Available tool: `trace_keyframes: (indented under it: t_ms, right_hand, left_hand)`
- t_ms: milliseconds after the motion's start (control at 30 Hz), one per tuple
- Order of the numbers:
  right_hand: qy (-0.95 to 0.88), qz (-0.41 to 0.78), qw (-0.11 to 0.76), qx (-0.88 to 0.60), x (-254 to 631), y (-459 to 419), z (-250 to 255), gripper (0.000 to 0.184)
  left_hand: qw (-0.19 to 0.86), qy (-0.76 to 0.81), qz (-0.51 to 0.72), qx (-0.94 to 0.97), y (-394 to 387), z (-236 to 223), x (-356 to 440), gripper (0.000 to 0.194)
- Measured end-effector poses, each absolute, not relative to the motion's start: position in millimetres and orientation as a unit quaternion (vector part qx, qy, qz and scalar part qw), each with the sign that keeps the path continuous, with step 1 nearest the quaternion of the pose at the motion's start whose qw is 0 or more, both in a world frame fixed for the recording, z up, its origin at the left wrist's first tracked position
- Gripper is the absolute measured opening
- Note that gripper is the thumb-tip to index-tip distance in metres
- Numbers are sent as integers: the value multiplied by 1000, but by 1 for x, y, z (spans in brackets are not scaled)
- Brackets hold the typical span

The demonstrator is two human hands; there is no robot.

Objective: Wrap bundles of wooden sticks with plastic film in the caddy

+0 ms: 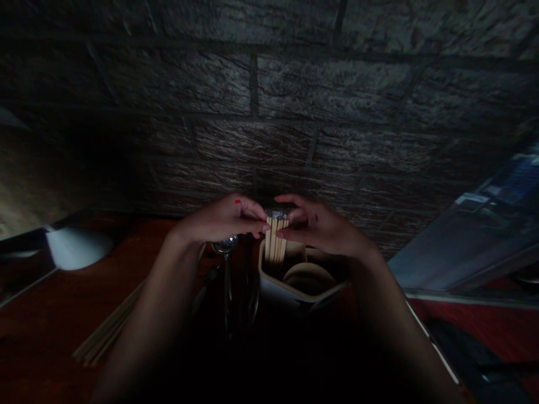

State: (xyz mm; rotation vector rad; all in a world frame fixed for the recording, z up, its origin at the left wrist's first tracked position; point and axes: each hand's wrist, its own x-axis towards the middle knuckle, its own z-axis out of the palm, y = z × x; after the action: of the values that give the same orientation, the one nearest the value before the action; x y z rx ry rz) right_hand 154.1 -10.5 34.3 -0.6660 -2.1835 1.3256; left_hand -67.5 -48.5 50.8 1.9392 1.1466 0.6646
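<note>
A bundle of light wooden chopsticks [276,241] stands upright between my hands, its lower end inside a pale holder with compartments [281,288]. My left hand [236,217] closes on the bundle's left side near the top, thumb and fingers pressed to it. From the other side my right hand [315,224] grips it, thumb across the front. Something shiny and dark shows at the top of the sticks; I cannot make out what it is. A round-rimmed insert [310,276] sits in the holder's front part.
Left of the holder lies a metal slotted spoon [227,264] with other dim utensils. More chopsticks [107,328] lie on the wooden table [46,331] at left, below a white cone-shaped object [76,248]. A textured brick wall [261,140] rises close behind.
</note>
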Motion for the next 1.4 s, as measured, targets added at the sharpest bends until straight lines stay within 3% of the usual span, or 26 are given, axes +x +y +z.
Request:
trace_keyframes:
  t_ms: [733, 1000, 1400]
  right_hand:
    - [-789, 508, 249, -240, 157, -14, 40, 59]
    - [-826, 406, 285, -268, 152, -7, 26, 58]
    - [-831, 407, 277, -260, 152, -8, 27, 57]
  left_hand:
    - [356, 480, 253, 761, -51, 53, -61, 19]
    - [355, 478, 238, 767, -51, 54, -60, 19]
    - [360, 472, 240, 768, -50, 53, -61, 17]
